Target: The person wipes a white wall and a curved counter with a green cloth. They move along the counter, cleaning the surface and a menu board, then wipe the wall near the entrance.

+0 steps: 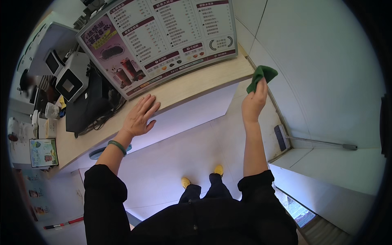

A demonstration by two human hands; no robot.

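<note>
My right hand (254, 102) grips a folded green cloth (263, 76) beside the right end of a pale wood-look counter (208, 81). Part of the cloth sticks out past my fingers towards the wall. On the counter's front edge my left hand (139, 114) rests palm down, fingers spread, with nothing in it. A green bangle circles that wrist. Just beyond my left fingertips stands a large framed menu board (171, 39), its lower edge on the counter. It bears printed writing and pictures of drinks.
Left of the board are a white payment terminal (72, 76), a black box (92, 104) with cables, and a small framed sign (43, 153). A long-handled brush (281, 137) leans by the right wall (330, 76). Below the counter a blue round object (96, 154) shows partly. My yellow shoes stand on the tiled floor (171, 159).
</note>
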